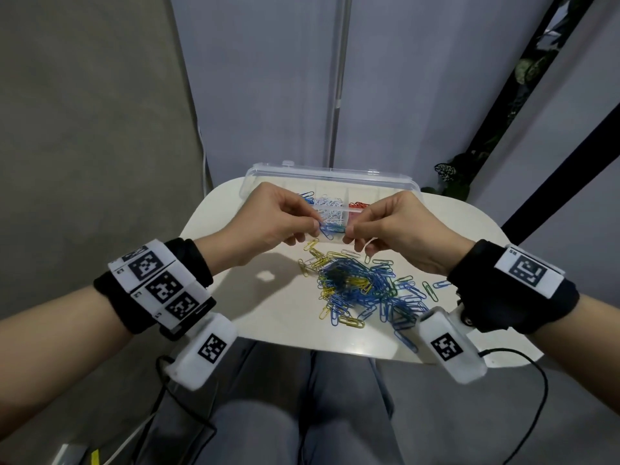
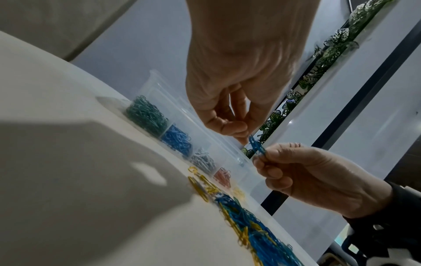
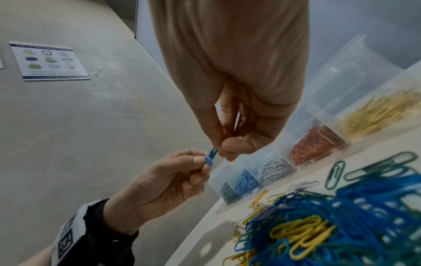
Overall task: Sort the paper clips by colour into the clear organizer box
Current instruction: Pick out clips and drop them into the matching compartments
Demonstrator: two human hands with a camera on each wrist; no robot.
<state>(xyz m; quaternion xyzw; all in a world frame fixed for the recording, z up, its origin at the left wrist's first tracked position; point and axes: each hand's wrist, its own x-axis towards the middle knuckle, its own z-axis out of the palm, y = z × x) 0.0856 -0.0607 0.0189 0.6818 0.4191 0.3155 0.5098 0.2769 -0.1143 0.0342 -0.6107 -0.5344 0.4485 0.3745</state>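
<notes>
Nearest the camera in the head view, the white table [image 1: 268, 317] ends in a straight front edge at lower centre, above the person's lap. A bare strip of tabletop lies between that edge and the loose pile of paper clips [image 1: 365, 290], mostly blue with yellow, green and a few white, spread right of centre. More bare surface lies left of the pile, under the left forearm.

Above the pile, at frame centre, both hands are raised clear of the table. The left hand [image 1: 268, 219] comes in from the left, thumb and forefinger pinched on one end of linked blue clips [image 1: 330, 229], other fingers curled under. The right hand [image 1: 399, 229] comes in from the right and pinches the other end in the same manner. The right wrist view shows the clips [image 3: 210, 158] spanning the small gap between the two pinches; the left wrist view shows the same span [image 2: 257, 146]. Both wrists are bent inward, and the knuckles face the head camera.

Beyond the hands, at the table's far edge, stands the clear organizer box [image 1: 332, 176], lid up behind it. Its near row, seen from the right wrist camera, holds green, blue, white, red and yellow clips in separate compartments. The box [image 3: 318, 115] sits just beside the pile.
</notes>
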